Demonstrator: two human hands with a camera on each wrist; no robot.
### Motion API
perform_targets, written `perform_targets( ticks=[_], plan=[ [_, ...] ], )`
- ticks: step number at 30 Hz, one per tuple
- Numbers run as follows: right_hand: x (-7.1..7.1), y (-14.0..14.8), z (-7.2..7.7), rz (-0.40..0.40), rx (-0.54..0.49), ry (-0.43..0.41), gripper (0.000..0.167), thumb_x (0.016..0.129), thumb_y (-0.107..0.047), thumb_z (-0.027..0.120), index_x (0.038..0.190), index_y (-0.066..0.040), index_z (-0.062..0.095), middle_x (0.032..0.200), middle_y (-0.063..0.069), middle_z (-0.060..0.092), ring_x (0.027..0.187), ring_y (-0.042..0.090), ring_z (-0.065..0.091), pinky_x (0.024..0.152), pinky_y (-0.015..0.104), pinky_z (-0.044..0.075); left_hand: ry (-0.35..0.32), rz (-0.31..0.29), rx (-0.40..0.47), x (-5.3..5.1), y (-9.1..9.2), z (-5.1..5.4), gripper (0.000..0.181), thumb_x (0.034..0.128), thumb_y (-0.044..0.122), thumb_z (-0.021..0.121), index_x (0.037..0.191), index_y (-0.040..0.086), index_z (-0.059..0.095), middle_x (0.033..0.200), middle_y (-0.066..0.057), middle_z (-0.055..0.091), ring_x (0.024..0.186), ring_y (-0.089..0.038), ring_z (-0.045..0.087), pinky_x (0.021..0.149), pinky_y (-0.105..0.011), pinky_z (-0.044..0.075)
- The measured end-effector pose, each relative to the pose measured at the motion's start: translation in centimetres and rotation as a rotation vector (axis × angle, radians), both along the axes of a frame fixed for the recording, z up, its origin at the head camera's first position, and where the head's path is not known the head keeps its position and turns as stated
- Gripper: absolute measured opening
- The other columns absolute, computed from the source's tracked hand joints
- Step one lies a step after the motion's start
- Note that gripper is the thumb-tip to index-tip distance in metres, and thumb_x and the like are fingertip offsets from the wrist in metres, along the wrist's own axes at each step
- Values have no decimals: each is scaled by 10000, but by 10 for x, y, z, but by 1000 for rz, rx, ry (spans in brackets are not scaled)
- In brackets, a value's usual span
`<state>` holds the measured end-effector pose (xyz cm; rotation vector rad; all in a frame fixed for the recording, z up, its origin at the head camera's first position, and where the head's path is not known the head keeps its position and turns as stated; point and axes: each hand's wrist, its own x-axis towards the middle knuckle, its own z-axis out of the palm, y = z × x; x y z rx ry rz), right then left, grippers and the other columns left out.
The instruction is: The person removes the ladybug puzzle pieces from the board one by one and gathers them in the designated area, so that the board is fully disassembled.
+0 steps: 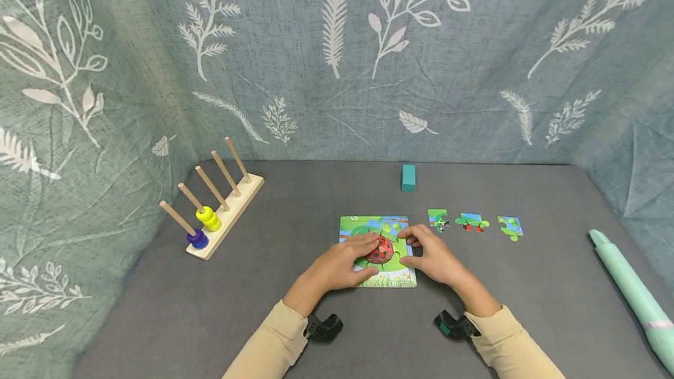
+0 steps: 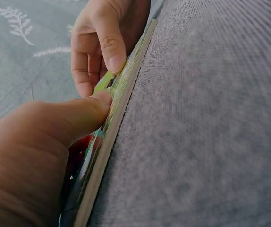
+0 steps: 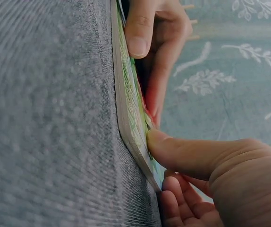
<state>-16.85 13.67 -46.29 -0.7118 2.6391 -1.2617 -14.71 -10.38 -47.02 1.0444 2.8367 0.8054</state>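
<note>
A ladybug jigsaw puzzle board (image 1: pixel 399 281) lies flat on the table. My left hand (image 1: pixel 344 263) rests on its left part, with the fingers stretched over the red ladybug picture and the thumb near the lower edge. At the board's right side, my right hand (image 1: pixel 434 255) pinches a green puzzle piece (image 2: pixel 103 81) between thumb and fingers. In the left wrist view this piece stands slightly raised from the board; most of it is hidden by the hands. In the right wrist view, the right thumb (image 3: pixel 173 150) touches the picture surface close to the board's edge.
Three loose puzzle pieces (image 1: pixel 472 222) lie in a row right of the board. Behind it stands a teal block (image 1: pixel 408 178). A wooden peg stand (image 1: pixel 231 215) with yellow and purple rings is at the left. A mint-green long object (image 1: pixel 629 285) lies at the far right.
</note>
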Motion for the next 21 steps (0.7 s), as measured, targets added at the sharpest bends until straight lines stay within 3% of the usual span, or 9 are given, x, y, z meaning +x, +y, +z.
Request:
perform_targets(
  ticks=[10,21],
  plan=[
    [-4,4,2,-39,-55,-20,409,811,-75,740,1188,-10,596,1054,88,564,922,181,548,797,280,520,7,-5,15,0,-1,-1,604,908,360,632,1403,55,467,1465,-86,439,1362,-245,405,1093,-392,415],
    [-7,35,13,-67,-25,-39,427,831,-89,722,1229,-6,592,1115,113,571,995,239,565,854,340,526,20,-11,21,-2,0,-3,598,904,356,636,1398,60,476,1463,-82,444,1365,-234,402,1109,-369,399]
  ],
)
